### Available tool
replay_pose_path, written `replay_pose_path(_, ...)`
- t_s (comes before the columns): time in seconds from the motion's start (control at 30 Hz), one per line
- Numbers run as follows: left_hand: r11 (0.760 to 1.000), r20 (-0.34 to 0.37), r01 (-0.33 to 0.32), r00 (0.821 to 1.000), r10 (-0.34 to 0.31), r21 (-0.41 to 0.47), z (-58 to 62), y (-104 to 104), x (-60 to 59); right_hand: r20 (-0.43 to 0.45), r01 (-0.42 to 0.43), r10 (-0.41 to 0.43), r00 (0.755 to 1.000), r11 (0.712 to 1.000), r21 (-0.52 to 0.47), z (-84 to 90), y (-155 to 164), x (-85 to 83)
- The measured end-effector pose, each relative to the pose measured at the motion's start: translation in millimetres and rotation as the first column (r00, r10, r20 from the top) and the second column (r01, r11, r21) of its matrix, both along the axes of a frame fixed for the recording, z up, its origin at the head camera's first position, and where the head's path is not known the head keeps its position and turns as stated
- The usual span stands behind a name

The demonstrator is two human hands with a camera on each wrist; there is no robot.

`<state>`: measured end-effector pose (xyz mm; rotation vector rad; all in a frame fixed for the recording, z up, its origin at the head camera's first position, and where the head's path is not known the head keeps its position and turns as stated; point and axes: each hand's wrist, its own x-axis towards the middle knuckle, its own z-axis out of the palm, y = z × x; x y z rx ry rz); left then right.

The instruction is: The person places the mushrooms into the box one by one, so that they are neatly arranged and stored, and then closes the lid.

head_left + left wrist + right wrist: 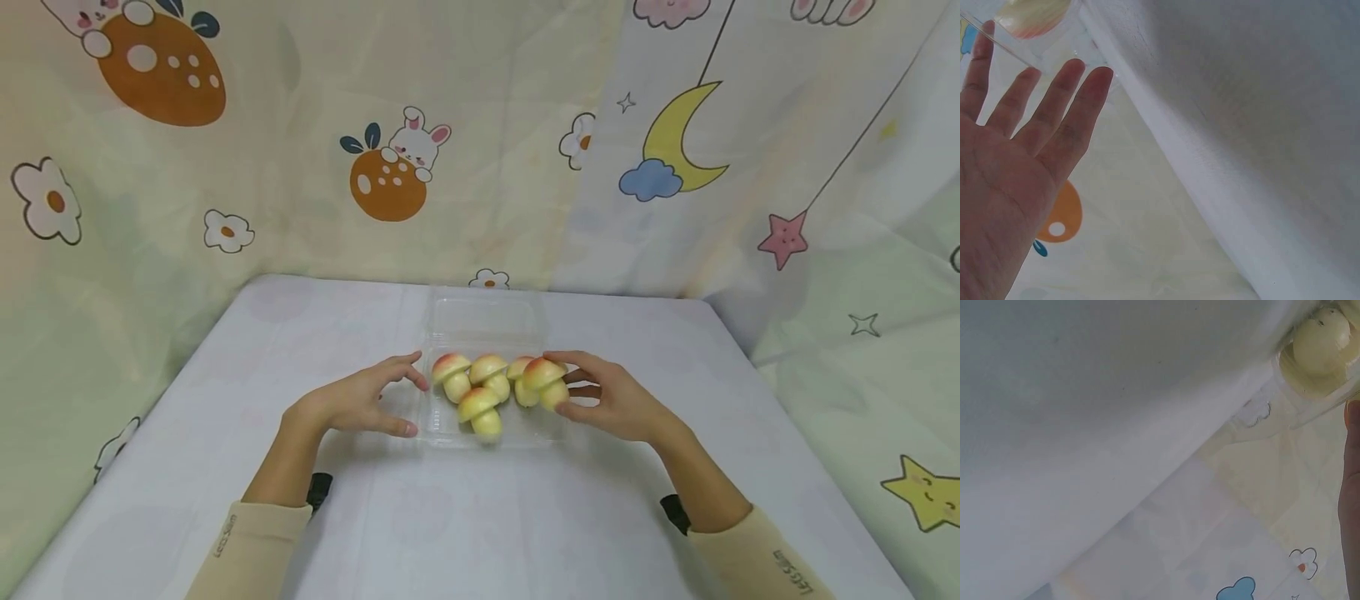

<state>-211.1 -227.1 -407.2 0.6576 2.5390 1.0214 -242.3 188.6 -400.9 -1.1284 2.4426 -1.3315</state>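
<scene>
A clear plastic clamshell box (517,425) stands opened on the table, its lid (487,319) tilted back toward the wall. Several pale yellow mushrooms with red-tinged caps lie in it, among them one at the left (452,377) and one in front (482,412). My right hand (618,400) pinches the rightmost mushroom (546,382) between thumb and fingers at the box's right side. Beside the box's left wall, my left hand (360,398) has its fingers spread and holds nothing. In the left wrist view, its fingertips (1102,76) are close to the clear plastic.
A white cloth covers the table (450,517). Behind it and at both sides hangs a patterned fabric (495,183) with rabbits, flowers, a moon and stars. Dark bands (319,490) show at the wrists, by the beige sleeves.
</scene>
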Motion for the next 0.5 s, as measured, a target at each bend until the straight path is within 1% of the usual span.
replay_pose_path(0.07,1.000,0.000,-0.003,1.000,0.003,-0.004,-1.0,-1,0.5,-0.007,-0.016,0.017,1.000,1.000,0.020,-2.4,-4,0.7)
replay_pose_path(0.2,1.000,-0.005,-0.001,1.000,0.001,-0.008,-1.5,0,0.8,-0.013,-0.045,0.045,0.999,0.999,0.031,-5.8,-9,1.6)
replay_pose_path(0.5,1.000,-0.008,0.000,1.000,0.000,-0.006,-1.7,0,0.3,-0.001,-0.060,0.060,0.998,0.998,0.030,-5.8,-14,2.9)
